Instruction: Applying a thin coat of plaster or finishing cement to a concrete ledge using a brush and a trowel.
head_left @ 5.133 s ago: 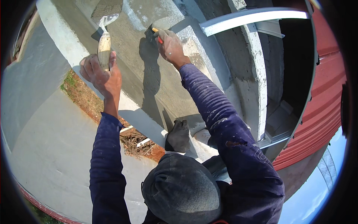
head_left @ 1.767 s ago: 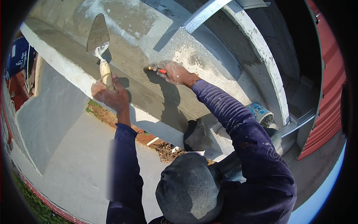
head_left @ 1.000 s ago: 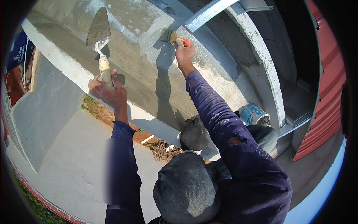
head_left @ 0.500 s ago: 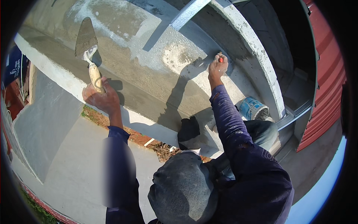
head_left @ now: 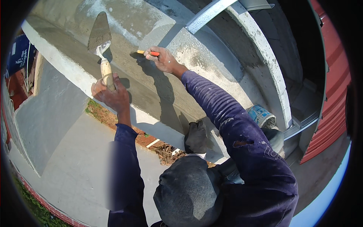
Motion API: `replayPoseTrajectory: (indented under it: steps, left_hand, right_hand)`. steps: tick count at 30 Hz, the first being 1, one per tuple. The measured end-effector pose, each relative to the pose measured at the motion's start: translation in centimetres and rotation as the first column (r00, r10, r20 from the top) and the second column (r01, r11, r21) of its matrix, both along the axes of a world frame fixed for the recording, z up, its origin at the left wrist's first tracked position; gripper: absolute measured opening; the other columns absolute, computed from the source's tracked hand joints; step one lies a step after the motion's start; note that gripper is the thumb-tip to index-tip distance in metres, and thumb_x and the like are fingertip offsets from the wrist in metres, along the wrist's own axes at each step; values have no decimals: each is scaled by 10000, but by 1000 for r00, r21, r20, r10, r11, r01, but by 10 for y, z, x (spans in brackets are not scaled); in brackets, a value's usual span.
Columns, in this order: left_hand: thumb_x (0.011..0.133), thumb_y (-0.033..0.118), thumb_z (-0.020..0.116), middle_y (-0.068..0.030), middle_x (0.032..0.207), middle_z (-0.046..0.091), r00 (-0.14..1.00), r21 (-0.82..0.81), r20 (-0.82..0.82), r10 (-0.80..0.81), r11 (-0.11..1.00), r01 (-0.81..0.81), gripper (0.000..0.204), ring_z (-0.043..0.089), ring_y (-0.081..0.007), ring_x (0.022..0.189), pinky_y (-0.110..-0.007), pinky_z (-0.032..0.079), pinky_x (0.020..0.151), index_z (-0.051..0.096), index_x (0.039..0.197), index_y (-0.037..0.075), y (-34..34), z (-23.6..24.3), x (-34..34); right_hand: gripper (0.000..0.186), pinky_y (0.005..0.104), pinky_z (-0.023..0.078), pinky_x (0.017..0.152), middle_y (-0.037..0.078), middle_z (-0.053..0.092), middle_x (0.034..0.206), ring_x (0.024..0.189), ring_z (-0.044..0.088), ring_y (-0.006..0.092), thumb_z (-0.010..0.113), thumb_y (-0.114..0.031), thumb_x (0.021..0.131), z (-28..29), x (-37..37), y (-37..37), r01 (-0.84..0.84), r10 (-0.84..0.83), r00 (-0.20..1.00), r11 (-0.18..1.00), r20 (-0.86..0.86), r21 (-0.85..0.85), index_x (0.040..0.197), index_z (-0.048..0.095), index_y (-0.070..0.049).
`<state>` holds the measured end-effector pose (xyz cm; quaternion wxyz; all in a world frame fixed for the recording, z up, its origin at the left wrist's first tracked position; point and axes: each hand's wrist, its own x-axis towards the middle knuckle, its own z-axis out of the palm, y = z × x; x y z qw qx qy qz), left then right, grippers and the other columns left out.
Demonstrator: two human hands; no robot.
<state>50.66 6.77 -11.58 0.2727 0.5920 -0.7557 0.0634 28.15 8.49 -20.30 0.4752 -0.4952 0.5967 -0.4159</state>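
Right hand (head_left: 163, 59) closed, fingers (head_left: 153, 50) pinched round an orange-handled tool (head_left: 148, 53), its pale tip poking out to the left and pressed against the grey plastered wall (head_left: 211, 68); what kind of tool, too small to tell. Left hand (head_left: 110, 94) fisted about the wooden handle (head_left: 106, 73) of a pointed trowel (head_left: 100, 33), blade raised upward and lying flat near the same wall face, smeared grey, with a light patch where blade meets shank. Well apart, the two hands, trowel to the left and orange tool to the right, both high on the sloping wall surface. Dark blue sleeves (head_left: 234, 125) running back from each wrist, the right one flecked with pale spots and torn at one place. Below the hands, a lighter concrete ledge (head_left: 68, 72) along the wall's foot, then a strip of soil and dry litter (head_left: 159, 149) beside a smooth concrete slab (head_left: 72, 166). Near the right elbow, a blue-and-white bucket (head_left: 261, 116) tipped on its side. Across the top, a slanting metal bar (head_left: 208, 15); far right, red corrugated sheeting (head_left: 332, 94). At bottom centre, a dark cap (head_left: 187, 193).
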Motion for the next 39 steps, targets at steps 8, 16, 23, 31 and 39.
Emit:
replayPoseTrajectory:
  steps: [8,16,23,31,39]
  left_hand:
    - [877,382,749,-192,1091,564,998,66,14,54,996,-55,455,446,-423,1182,-577,352,995,542,1059,20,4,1,-8]
    - [866,375,756,-182,1072,575,999,9,-28,-20,1000,20,436,463,-416,1156,-565,356,985,562,1036,22,0,-3,-9]
    - [850,298,778,-130,905,612,991,73,1,-137,988,136,347,544,-382,994,-512,399,936,611,963,15,-5,4,-1]
    - [851,304,770,-179,844,602,998,-77,18,-52,996,53,345,553,-406,896,-512,416,819,631,879,-11,-4,9,-21]
    - [847,287,768,-169,859,599,998,29,54,-10,1000,9,324,550,-398,925,-517,406,851,614,893,6,1,-4,-27]
  right_hand:
    - [267,379,492,778,116,610,977,913,622,283,577,89,793,-35,-35,-33,494,-640,563,768,-523,-408,1012,603,-60]
    - [160,391,485,786,112,641,920,848,634,287,609,-29,872,9,0,17,167,-161,980,985,-114,41,1027,584,-64]
    - [65,249,455,642,17,611,830,705,558,89,623,-39,951,-11,-91,162,961,-993,5,37,118,272,1015,619,-43]
    - [68,370,486,747,117,652,875,783,628,231,618,-89,938,7,-155,267,996,-806,-78,-42,-586,-75,979,595,-40]
    - [113,489,431,834,189,587,954,942,558,398,589,-33,861,-37,-109,50,694,-763,477,631,-436,-346,968,560,-57]
